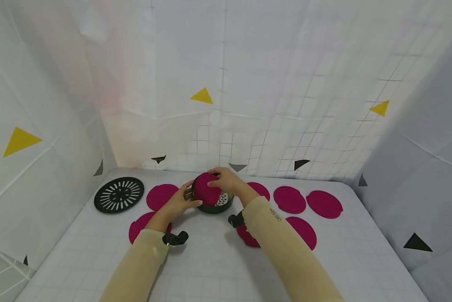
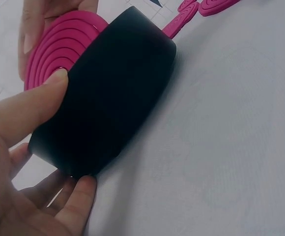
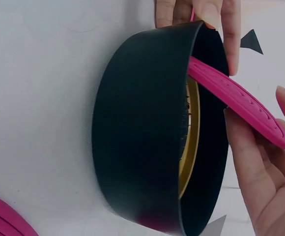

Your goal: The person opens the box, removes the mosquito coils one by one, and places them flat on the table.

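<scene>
A dark round container (image 1: 212, 209) stands on the table; the right wrist view shows a gold ring (image 3: 194, 142) inside it. My left hand (image 1: 177, 205) grips the container's left side, thumb at the rim and fingers low on the outer wall. A magenta coaster (image 1: 207, 192) with concentric ridges is held by my right hand (image 1: 229, 183), thumb over its face and fingers behind. That coaster tilts, its lower edge inside the container's mouth. In the left wrist view the left thumb (image 2: 49, 98) lies against the rim beside the coaster. Part of the container's inside is hidden.
More magenta coasters lie flat on both sides, such as one at left (image 1: 161, 197) and one at far right (image 1: 325, 204); the forearms partly cover some. A black slotted disc (image 1: 106, 195) lies at the table's back left. White sheets with yellow and dark triangles surround the table.
</scene>
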Action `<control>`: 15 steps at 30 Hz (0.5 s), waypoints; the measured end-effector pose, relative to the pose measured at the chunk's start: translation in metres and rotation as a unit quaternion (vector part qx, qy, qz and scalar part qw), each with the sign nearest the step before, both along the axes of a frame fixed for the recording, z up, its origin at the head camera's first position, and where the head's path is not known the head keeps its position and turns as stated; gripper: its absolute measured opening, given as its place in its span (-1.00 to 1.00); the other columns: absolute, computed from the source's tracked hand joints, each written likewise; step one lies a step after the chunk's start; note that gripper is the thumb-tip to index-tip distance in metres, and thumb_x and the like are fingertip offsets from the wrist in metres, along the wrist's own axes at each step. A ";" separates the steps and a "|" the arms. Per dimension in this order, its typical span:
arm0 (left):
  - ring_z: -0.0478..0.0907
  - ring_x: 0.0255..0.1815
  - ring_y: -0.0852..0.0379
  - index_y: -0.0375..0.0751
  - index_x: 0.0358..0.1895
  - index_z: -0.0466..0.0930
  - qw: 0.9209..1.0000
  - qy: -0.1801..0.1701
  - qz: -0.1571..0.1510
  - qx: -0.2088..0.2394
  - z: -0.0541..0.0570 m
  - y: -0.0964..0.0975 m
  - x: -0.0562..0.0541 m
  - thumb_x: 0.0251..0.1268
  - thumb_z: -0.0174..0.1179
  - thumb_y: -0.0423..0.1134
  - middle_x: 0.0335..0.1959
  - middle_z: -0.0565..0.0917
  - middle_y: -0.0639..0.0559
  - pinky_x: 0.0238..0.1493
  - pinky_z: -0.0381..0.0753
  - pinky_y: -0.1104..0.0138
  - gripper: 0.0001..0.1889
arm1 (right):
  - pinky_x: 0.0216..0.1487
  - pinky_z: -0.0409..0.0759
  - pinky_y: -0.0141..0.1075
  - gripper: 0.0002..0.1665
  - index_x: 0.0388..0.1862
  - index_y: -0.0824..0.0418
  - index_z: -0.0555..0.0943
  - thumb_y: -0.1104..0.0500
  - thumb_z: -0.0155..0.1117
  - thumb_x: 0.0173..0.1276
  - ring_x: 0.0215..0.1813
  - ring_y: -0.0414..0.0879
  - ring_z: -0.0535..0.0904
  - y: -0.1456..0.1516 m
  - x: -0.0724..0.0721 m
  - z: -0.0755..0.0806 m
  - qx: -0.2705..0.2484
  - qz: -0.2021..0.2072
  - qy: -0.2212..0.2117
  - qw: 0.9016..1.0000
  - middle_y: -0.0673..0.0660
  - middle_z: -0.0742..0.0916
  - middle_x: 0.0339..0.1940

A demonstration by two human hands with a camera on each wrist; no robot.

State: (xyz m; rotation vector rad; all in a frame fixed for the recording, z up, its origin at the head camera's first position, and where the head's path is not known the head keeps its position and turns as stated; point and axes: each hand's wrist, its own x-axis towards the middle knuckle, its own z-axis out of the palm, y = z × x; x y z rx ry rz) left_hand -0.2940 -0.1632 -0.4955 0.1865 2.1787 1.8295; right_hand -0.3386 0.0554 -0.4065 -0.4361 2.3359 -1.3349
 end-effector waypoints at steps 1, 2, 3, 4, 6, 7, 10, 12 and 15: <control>-0.02 0.60 -0.21 0.09 0.63 -0.12 1.000 0.000 -0.001 0.000 0.000 0.000 0.000 0.26 0.42 -0.18 0.61 0.02 -0.21 0.47 0.15 -0.11 0.02 | -0.06 0.72 -0.08 -0.39 0.42 0.18 0.44 0.25 0.33 0.41 0.19 0.12 0.59 0.000 0.000 0.001 0.000 0.003 -0.002 1.000 0.29 0.58 0.28; -0.02 0.60 -0.21 0.08 0.63 -0.12 1.000 0.001 -0.001 -0.001 0.000 0.000 -0.001 0.26 0.42 -0.18 0.61 0.02 -0.22 0.47 0.15 -0.12 0.02 | -0.06 0.72 -0.07 -0.38 0.42 0.18 0.44 0.26 0.33 0.40 0.18 0.13 0.60 0.000 0.000 0.002 0.000 0.006 -0.003 1.000 0.30 0.58 0.27; -0.02 0.60 -0.21 0.08 0.63 -0.12 1.000 0.001 0.000 -0.001 -0.001 0.000 -0.001 0.26 0.42 -0.18 0.61 0.02 -0.21 0.47 0.16 -0.12 0.02 | -0.06 0.72 -0.07 -0.38 0.42 0.18 0.44 0.27 0.33 0.40 0.17 0.13 0.60 0.000 0.000 0.003 0.001 0.009 -0.003 1.000 0.30 0.59 0.27; -0.02 0.60 -0.21 0.08 0.63 -0.11 1.000 0.000 0.000 -0.001 -0.001 0.000 -0.001 0.25 0.42 -0.18 0.61 0.02 -0.22 0.46 0.16 -0.12 0.02 | -0.07 0.72 -0.07 -0.38 0.42 0.17 0.45 0.29 0.33 0.40 0.16 0.13 0.61 0.000 0.000 0.003 0.002 0.011 -0.003 1.000 0.30 0.59 0.26; -0.02 0.60 -0.22 0.08 0.63 -0.11 1.000 0.001 0.000 -0.001 0.000 0.000 -0.001 0.25 0.43 -0.18 0.61 0.02 -0.22 0.46 0.17 -0.12 0.02 | -0.07 0.73 -0.07 -0.38 0.41 0.17 0.45 0.33 0.32 0.39 0.14 0.13 0.61 -0.001 0.000 0.004 0.007 0.015 0.001 1.000 0.31 0.60 0.24; -0.01 0.60 -0.21 0.08 0.63 -0.11 1.000 0.000 0.001 -0.001 0.000 0.000 -0.001 0.25 0.43 -0.18 0.61 0.03 -0.22 0.46 0.18 -0.12 0.02 | -0.08 0.73 -0.08 -0.38 0.41 0.16 0.46 0.35 0.32 0.39 0.13 0.12 0.62 -0.001 -0.001 0.004 0.010 0.017 0.003 1.000 0.31 0.60 0.24; -0.01 0.60 -0.21 0.09 0.62 -0.11 1.000 -0.001 0.002 -0.002 0.000 0.000 -0.001 0.24 0.43 -0.18 0.61 0.03 -0.21 0.45 0.19 -0.11 0.02 | -0.10 0.73 -0.10 -0.38 0.40 0.15 0.47 0.38 0.31 0.38 0.11 0.10 0.63 0.000 -0.001 0.005 0.019 0.020 0.008 1.000 0.31 0.61 0.23; 0.01 0.60 -0.20 0.10 0.62 -0.10 1.000 -0.002 0.005 -0.004 0.000 0.000 -0.001 0.24 0.43 -0.18 0.61 0.04 -0.19 0.45 0.20 -0.11 0.02 | -0.10 0.73 -0.10 -0.38 0.40 0.15 0.47 0.38 0.31 0.38 0.11 0.11 0.63 0.000 -0.001 0.007 0.022 0.022 0.009 0.999 0.31 0.61 0.24; 0.03 0.59 -0.18 0.13 0.62 -0.08 1.000 -0.007 0.011 -0.004 -0.001 -0.001 -0.001 0.22 0.45 -0.17 0.61 0.06 -0.17 0.45 0.21 -0.10 0.02 | -0.07 0.72 -0.07 -0.38 0.41 0.14 0.47 0.38 0.31 0.38 0.16 0.14 0.61 0.000 0.000 0.010 0.024 0.021 0.009 0.999 0.33 0.58 0.29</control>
